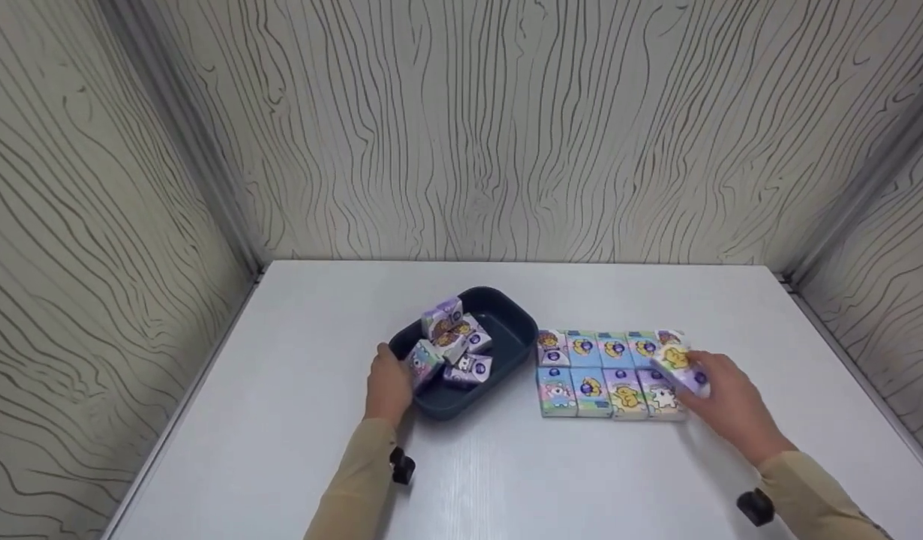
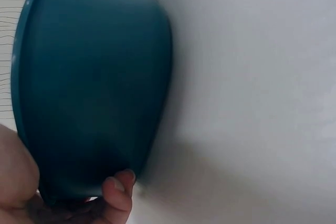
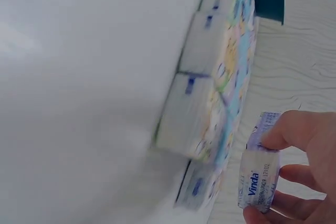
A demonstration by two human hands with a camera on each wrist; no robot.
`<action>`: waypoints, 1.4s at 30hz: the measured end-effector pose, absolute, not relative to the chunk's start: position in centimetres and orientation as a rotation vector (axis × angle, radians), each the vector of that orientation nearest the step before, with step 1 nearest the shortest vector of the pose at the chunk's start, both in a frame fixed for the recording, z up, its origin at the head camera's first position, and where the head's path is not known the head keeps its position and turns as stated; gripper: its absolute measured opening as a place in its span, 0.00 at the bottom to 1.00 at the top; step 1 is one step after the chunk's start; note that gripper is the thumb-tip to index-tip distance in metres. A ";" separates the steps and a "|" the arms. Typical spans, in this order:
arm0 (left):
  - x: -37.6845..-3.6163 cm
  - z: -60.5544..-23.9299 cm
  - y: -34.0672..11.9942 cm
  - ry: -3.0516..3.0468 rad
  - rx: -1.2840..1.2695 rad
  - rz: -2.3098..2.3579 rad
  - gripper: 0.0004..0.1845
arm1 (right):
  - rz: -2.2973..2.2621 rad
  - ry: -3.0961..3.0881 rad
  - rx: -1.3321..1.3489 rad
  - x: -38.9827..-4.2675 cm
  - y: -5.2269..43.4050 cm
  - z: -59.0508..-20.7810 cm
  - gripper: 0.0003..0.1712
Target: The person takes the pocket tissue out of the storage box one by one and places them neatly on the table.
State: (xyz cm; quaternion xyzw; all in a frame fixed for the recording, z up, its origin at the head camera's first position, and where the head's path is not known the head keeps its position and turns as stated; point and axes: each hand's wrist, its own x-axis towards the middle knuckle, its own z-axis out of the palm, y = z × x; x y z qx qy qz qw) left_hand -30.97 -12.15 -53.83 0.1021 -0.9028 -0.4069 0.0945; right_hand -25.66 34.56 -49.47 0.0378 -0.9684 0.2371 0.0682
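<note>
My left hand (image 1: 390,386) grips the near left end of a dark teal plastic basin (image 1: 510,324), its fingertips curled against the outer wall in the left wrist view. Several small tissue packs (image 1: 467,369) lie jumbled in the basin's left part. Between thumb and fingers, my right hand (image 1: 735,409) pinches one purple-and-white tissue pack (image 1: 679,361) marked "Vinda" in the right wrist view. That pack is held tilted by the right end of a block of tissue packs (image 1: 593,390), where it partly covers the last pack of the back row.
The block is two rows of packs set side by side on the white table (image 1: 469,480), its left end close to the basin's right side. A wood-patterned panel (image 1: 476,135) rises behind the table, with more panels at left and right.
</note>
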 end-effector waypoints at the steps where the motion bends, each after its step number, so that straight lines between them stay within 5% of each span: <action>1: -30.9 -53.8 -12.2 -2.684 0.304 -1.211 0.25 | 0.690 -2.929 0.099 -25.4 35.3 -49.7 0.36; 10: -31.1 -53.7 -12.0 -2.705 0.285 -1.198 0.26 | 0.586 -3.111 -0.115 -23.9 38.5 -51.6 0.38; 19: -31.3 -53.8 -12.1 -2.691 0.284 -1.190 0.26 | 0.717 -3.138 -0.139 -23.9 37.8 -52.5 0.51; 42: -31.1 -54.2 -12.1 -2.669 0.290 -1.188 0.23 | 0.722 -3.091 -0.144 -24.5 36.0 -52.4 0.46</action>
